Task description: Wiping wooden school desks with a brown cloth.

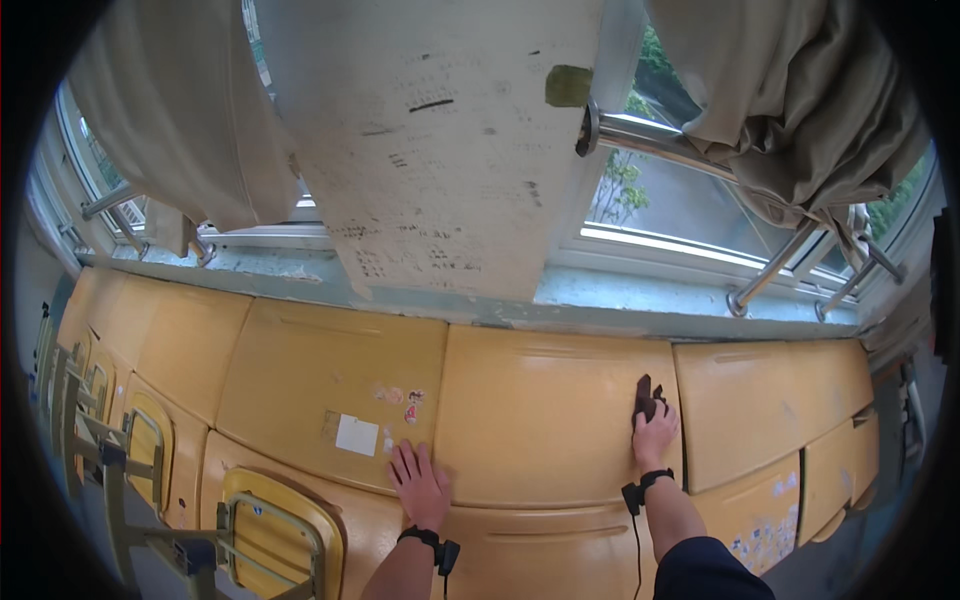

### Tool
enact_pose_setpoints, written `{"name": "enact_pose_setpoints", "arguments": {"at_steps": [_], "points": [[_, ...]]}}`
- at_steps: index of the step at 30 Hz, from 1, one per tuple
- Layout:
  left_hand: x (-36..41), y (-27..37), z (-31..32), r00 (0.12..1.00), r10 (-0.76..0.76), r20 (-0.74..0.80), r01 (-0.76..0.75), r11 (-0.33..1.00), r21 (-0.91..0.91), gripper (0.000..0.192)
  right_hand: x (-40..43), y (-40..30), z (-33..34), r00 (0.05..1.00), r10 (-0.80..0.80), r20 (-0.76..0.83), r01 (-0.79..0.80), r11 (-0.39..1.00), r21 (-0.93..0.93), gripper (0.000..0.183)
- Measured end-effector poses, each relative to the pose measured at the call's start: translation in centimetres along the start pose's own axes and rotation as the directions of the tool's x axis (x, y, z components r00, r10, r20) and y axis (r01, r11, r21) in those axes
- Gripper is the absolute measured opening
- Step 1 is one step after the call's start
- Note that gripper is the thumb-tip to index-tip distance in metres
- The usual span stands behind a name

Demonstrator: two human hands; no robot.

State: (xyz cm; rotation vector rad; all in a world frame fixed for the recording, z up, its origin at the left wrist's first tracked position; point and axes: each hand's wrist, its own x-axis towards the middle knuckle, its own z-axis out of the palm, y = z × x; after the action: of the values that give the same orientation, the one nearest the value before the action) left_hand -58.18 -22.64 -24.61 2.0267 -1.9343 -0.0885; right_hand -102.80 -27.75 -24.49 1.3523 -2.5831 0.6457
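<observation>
My right hand [655, 433] grips a crumpled dark brown cloth [644, 397] against the right side of a yellow desktop [540, 420]. Part of the cloth is hidden under my fingers. My left hand [421, 484] rests flat, fingers a little apart, near the front corner of the neighbouring yellow desktop [300, 382] on the left. Just beyond its fingertips are a white paper sticker [356, 435] and a small cartoon sticker [412, 406]. Both wrists wear a black strap with a small device and a cable.
More yellow desks [757, 405] stand side by side against the window wall. Upturned chairs [281, 525] with metal frames lie on the near desks at left. Behind the desks are a sill [630, 296], metal rails [667, 142], beige curtains [810, 97] and a scribbled wall pillar [450, 165].
</observation>
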Motion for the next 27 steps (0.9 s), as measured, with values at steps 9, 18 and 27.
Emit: {"name": "enact_pose_setpoints", "arguments": {"at_steps": [9, 18, 27], "points": [[0.0, -0.2, -0.5, 0.998, -0.036, 0.046, 0.037, 0.999, -0.018, 0.067, -7.0, -0.2, -1.1, 0.988, -0.147, 0.055, 0.141, 0.985, 0.105, 0.048], [-0.2, -0.7, 0.5, 0.999, -0.044, 0.027, 0.045, 0.999, -0.022, 0.068, -4.5, -2.1, -2.7, 0.890, -0.420, 0.179, 0.354, 0.882, 0.311, 0.045], [-0.4, -0.7, 0.3, 0.997, -0.058, 0.059, 0.056, 0.998, 0.031, 0.054, -6.7, -2.3, -1.6, 0.857, -0.459, 0.234, 0.389, 0.874, 0.290, 0.052]]}}
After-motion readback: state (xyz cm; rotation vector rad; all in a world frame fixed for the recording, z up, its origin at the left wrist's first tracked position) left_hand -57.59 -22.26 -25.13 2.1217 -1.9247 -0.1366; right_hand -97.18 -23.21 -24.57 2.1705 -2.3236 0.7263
